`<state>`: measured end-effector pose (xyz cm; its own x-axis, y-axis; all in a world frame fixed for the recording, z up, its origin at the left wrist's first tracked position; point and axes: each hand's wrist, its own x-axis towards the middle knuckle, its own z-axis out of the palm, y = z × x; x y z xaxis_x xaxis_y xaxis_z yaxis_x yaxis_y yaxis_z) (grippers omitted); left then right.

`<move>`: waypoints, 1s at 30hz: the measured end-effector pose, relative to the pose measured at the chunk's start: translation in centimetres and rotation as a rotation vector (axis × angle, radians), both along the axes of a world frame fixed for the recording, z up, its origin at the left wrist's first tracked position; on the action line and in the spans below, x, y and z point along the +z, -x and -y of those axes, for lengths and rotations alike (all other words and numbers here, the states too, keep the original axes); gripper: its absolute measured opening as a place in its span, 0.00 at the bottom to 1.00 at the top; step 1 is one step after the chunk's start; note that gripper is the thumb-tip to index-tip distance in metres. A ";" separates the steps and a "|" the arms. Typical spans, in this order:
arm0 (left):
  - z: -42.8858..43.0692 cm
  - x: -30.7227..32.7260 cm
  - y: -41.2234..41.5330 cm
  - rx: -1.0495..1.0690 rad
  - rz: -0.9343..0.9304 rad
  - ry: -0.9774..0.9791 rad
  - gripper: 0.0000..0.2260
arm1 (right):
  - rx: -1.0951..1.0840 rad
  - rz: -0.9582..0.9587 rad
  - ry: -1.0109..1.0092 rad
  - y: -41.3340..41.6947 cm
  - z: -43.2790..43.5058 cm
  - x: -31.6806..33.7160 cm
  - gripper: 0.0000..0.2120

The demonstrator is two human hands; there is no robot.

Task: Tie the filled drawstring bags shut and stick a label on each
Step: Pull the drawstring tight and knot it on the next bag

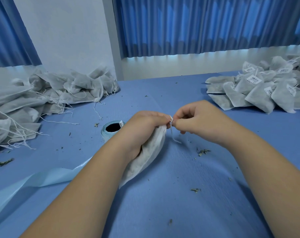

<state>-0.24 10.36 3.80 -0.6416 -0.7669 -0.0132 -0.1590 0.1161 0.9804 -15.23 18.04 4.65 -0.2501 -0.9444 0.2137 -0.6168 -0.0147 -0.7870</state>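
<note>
**Bag being tied over the middle of the worktop**

Bag [151, 152] is being held over the centre of the blue worktop [163, 206]. The left grip [144, 133] is clutching it by the gathered neck with curled fingers, and its filled body is slanting down under the wrist toward the near edge. Whether its bottom corner is touching the worktop is not clear.

The right grip [197, 124] is pinching the string [171, 119] right at the bag's mouth, fingertips meeting those of the left grip. A loose tail of string is dangling just below.

A label roll [111, 129] is sitting just left of the left grip, its dark core facing up. A pale blue backing strip [42, 177] is trailing toward the near left corner.

Unlabelled bags [51, 95] with loose strings are lying heaped along the left edge up to the far left corner. Labelled bags [266, 91] are piling up at the far right corner. Dried leaf crumbs [203, 151] are lying scattered across the worktop. Blue curtains [197, 23] are hanging behind the far edge.
</note>
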 end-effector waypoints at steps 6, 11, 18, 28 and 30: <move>0.3 0.1 0.0 -0.072 -0.023 -0.098 0.10 | 0.004 -0.007 0.020 0.1 -0.1 0.0 0.05; 0.5 -0.2 -0.1 -0.079 -0.008 -0.072 0.10 | 0.027 -0.012 0.016 0.2 -0.1 0.0 0.06; 0.4 -0.3 -0.1 -0.072 0.039 -0.061 0.12 | -0.010 0.001 0.025 0.2 0.1 -0.1 0.04; 0.4 -0.5 0.3 0.018 -0.021 -0.117 0.13 | -0.128 -0.070 0.184 -0.2 0.2 -0.1 0.07; 0.4 -0.4 0.3 0.034 -0.026 -0.129 0.13 | -0.082 -0.036 0.194 -0.3 0.0 0.0 0.08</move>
